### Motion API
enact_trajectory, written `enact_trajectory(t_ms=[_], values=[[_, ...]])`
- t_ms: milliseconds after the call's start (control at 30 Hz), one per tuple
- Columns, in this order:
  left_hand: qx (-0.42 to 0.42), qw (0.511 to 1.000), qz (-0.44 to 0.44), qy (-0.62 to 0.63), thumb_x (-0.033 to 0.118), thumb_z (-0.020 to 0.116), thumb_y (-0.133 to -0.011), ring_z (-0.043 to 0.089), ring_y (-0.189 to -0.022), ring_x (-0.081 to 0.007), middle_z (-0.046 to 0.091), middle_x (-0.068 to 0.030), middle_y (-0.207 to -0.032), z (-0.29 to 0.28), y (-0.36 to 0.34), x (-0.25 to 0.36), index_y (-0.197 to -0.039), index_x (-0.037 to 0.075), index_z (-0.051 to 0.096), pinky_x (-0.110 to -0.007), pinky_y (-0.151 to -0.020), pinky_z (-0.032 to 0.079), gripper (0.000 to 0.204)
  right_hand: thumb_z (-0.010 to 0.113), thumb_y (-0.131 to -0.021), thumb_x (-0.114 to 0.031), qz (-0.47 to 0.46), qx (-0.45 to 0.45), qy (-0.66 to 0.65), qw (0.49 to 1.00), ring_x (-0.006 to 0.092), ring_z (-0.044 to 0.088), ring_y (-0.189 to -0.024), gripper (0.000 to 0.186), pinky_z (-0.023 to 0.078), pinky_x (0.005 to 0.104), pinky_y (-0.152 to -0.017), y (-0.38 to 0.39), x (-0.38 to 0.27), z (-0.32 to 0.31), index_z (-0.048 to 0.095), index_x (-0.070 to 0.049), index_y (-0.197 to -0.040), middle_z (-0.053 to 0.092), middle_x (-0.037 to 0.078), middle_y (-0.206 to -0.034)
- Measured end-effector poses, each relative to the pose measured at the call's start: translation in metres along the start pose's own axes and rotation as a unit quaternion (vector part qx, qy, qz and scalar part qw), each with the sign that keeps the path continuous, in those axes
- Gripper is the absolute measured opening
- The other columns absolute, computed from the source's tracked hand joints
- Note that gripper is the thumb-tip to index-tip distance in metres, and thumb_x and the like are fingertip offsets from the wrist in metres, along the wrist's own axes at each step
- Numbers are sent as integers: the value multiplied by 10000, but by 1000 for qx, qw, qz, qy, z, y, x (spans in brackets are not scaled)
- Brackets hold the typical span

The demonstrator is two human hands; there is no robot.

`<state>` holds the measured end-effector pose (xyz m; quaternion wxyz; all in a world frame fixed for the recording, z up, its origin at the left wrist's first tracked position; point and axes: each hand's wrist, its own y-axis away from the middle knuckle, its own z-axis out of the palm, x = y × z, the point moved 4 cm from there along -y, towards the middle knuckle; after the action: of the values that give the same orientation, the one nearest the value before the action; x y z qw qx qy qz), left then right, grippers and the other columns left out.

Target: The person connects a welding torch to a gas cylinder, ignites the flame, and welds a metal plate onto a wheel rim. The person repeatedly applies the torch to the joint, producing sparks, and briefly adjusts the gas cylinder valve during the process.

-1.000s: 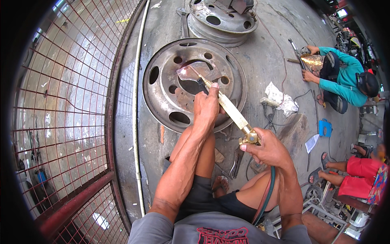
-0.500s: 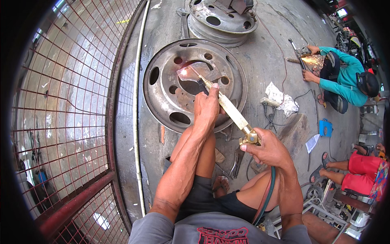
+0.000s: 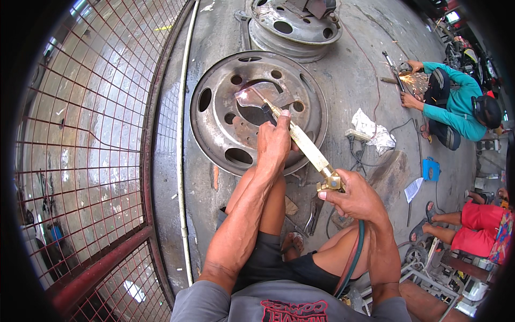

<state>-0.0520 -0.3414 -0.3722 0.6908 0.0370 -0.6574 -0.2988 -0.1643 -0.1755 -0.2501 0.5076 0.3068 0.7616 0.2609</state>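
Observation:
A brass cutting torch (image 3: pixel 308 148) slants across a steel wheel rim (image 3: pixel 209 129) lying flat before me. My left hand (image 3: pixel 272 138) is closed round the torch's front part, with a black piece I cannot make out beside its fingers. My right hand (image 3: pixel 355 196) is wrapped round the brass valve end, where red and green hoses (image 3: pixel 351 252) hang down. The torch tip glows pinkish-white at a small metal piece (image 3: pixel 245 96) over the rim's centre hole.
A second rim (image 3: pixel 289 43), wrench (image 3: pixel 244 29), rag (image 3: pixel 382 139), power strip (image 3: pixel 357 134) and blue case (image 3: pixel 431 169) lie around. Red mesh fencing (image 3: pixel 151 161) stands left. A co-worker in teal (image 3: pixel 461 110) makes sparks at right; a person in red shorts (image 3: pixel 472 236) is lower right.
The rim, torch and both hands appear very slightly farther right in the picture, with the grip unchanged. The co-worker's sparks have changed shape.

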Motion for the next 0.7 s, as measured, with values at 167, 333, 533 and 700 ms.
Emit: enact_trajectory(t_ms=[167,333,533,700], values=[[-3,1000,7,-14,386,551,-1036,572,-460,-186,638,-122,-568,-1,-3,-3,-706,-21,681,-340,-514,438,539,772,-936,-195,6,-1,5,1000,77,541,-498,279,419,287,-445,-1,0,0,605,20,-991,577,-2,-639],[-6,1000,2,-26,387,547,-1038,573,-472,-182,639,-121,-569,0,-2,-1,-711,-22,686,-339,-527,437,542,768,-940,-195,1,-3,-2,1000,78,541,-498,278,421,288,-446,-1,3,-1,604,23,-993,577,-1,-639],[-9,1000,-2,-20,406,531,-1036,586,-492,-197,635,-124,-554,0,-1,0,-689,-33,687,-355,-561,462,581,790,-924,-203,2,1,3,1000,80,548,-500,330,431,284,-446,-1,3,-1,620,45,-1059,597,10,-672],[-6,999,6,-40,448,494,-1030,622,-532,-228,615,-130,-498,0,-3,1,-604,-40,685,-387,-626,515,676,848,-877,-213,-99,33,7,994,100,608,-593,618,493,310,-532,2,1,-1,534,-19,-1373,664,52,-868]])
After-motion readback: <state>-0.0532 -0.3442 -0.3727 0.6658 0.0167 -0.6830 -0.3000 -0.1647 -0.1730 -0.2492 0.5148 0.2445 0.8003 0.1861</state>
